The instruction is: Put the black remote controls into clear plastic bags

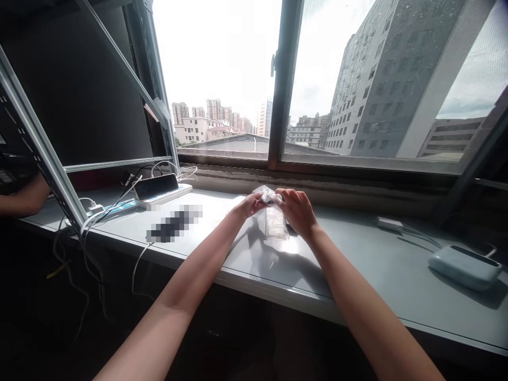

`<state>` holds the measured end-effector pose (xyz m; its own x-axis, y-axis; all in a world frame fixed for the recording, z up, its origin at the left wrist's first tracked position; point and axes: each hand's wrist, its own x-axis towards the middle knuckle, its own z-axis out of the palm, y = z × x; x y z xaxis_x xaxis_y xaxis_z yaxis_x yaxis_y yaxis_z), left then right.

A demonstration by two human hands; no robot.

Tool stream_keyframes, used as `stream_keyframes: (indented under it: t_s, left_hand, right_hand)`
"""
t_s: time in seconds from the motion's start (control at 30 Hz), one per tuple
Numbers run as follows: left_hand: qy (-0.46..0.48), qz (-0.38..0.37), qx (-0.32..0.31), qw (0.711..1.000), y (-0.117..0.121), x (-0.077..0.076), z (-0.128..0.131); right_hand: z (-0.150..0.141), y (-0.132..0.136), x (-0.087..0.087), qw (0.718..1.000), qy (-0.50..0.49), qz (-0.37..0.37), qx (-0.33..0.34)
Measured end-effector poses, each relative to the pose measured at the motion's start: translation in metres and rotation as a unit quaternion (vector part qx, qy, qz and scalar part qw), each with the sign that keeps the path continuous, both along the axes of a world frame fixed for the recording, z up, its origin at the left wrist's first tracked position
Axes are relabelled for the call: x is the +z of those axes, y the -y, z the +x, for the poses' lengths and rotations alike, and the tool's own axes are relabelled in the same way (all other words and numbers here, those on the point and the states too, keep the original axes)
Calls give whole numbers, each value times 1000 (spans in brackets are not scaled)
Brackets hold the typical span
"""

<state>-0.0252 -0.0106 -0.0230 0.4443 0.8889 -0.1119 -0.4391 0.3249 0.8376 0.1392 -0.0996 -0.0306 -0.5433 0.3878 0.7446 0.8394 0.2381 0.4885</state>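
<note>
Both my hands meet over a clear plastic bag [277, 225] near the middle of the tabletop [341, 259]. My left hand [252, 205] pinches the bag's crumpled upper end from the left. On the other side, my right hand [296, 209] is closed on the same end, with its fingers bent over it. The lower part of the bag hangs or lies below the hands, bright in the sunlight. Glare and wrinkles hide what is inside it, if anything.
A phone [156, 186] leans on a white power strip [166, 196] at the back left, among cables. A pixelated dark object [173, 225] lies nearer. A metal rack post [43, 137] stands left, beside another person's arm [26, 203]. At right are a charger [389, 224] and a blue-grey case [464, 266].
</note>
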Motion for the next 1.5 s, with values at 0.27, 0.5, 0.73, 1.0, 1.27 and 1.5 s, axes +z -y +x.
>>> stream_keyframes:
  t_s: [0.27, 0.5, 0.73, 1.0, 1.27, 1.5]
  left_hand:
    - [2, -12, -2, 1000, 5, 3, 1]
    - [-7, -8, 5, 1000, 5, 3, 2]
    - [-30, 11, 9, 999, 10, 5, 5]
    - [-37, 6, 18, 999, 3, -1, 5]
    - [-23, 0, 40, 999, -4, -5, 5]
    - [-25, -2, 29, 999, -6, -13, 12]
  right_hand:
    - [6, -5, 0, 998, -53, -35, 9]
    - [7, -1, 1, 999, -41, -30, -5]
    - [6, -3, 0, 999, -27, -15, 11]
    - [5, -1, 2, 999, -26, -13, 19]
    - [5, -1, 2, 1000, -19, -10, 16]
    - [13, -3, -1, 1000, -11, -7, 9]
